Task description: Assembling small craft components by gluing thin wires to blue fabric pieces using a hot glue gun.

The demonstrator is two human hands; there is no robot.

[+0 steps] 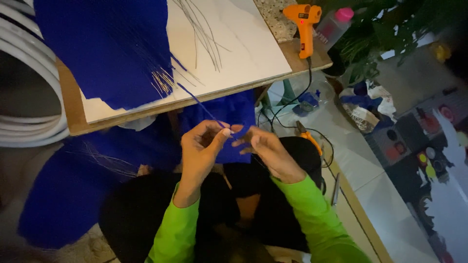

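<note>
Dim room, tiled floor, low wooden table (73, 122) with a white marble-look slab (243, 48) on top. Person seated on the floor at the table's near edge, green sleeves, dark clothing over the lap.

Left hand (200, 146) raised in front of the table edge, fingers curled in, thumb and forefinger pinched shut on a thin blue strand (200, 104). Strand runs up and left from the pinch to the slab, ending by a small bundle of pale wires (163, 80) at the edge of a large blue sheet (107, 44) lying on the far left of the slab.

Right hand (268, 151) just beside the left, fingertips nearly meeting it, fingers bent loosely and closed on a small blue piece (239, 134); exact grip hard to make out.

More blue material on the floor, near left. Loose dark wires (202, 31) spread on the slab. Orange glue gun (303, 24) stands at the table's far right corner, its black cord dropping to the floor. Orange-handled pliers (308, 136) lie on the floor right of the hands.
</note>
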